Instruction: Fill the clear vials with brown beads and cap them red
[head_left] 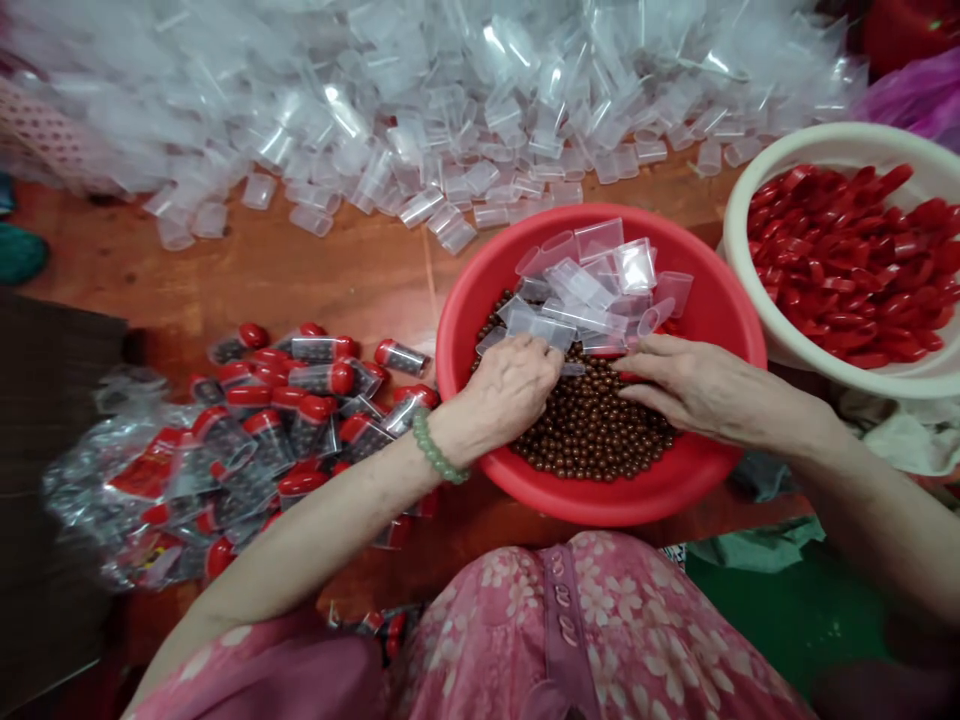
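A red plastic basin (607, 505) holds many small shiny brown balls (600, 430), with clear plastic tubes (581, 285) heaped on them at the far side. My left hand (514, 390) is curled over the balls, its knuckles up. From its fingertips pokes the end of a clear tube (572, 369); the rest is hidden by the hand. Over the basin's right side, my right hand (686, 385) has its thumb and fingers drawn together around a small red piece (627, 377), apparently a cap. The two hands face each other, apart.
Right of the basin, a cream bowl (787, 345) holds many red caps (847, 260). A large heap of clear tubes (420, 130) spreads along the back. Filled tubes with red ends (300, 400) lie piled left, beside clear plastic bags (97, 480). The wooden surface (360, 270) shows between.
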